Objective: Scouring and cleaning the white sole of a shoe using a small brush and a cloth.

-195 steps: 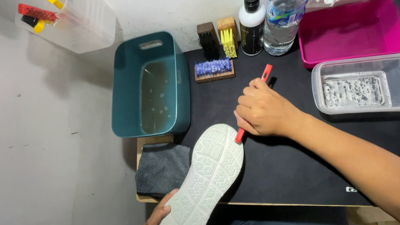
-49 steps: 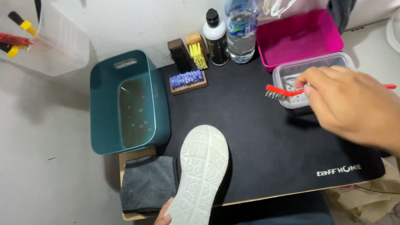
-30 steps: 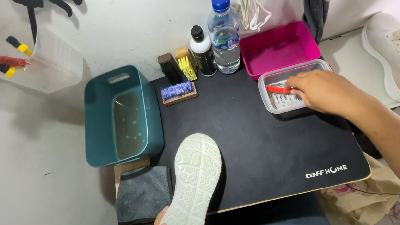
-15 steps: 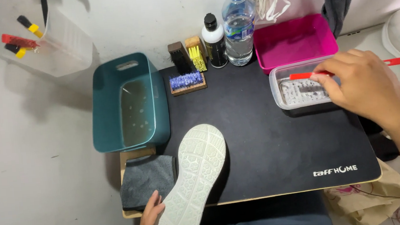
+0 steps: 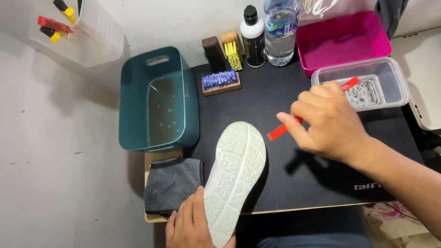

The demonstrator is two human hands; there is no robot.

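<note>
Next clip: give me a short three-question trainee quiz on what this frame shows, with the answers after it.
1. True or false: the shoe lies sole up on the black mat.
2. Which hand holds the red brush?
3. The clear container in front of the pink tray is: A) stacked inside it, B) beside the teal tub, C) near the right hand.

Key
1. True; the pale tread faces the camera.
2. The right hand; the left hand steadies the shoe's heel end.
3. C.
</note>
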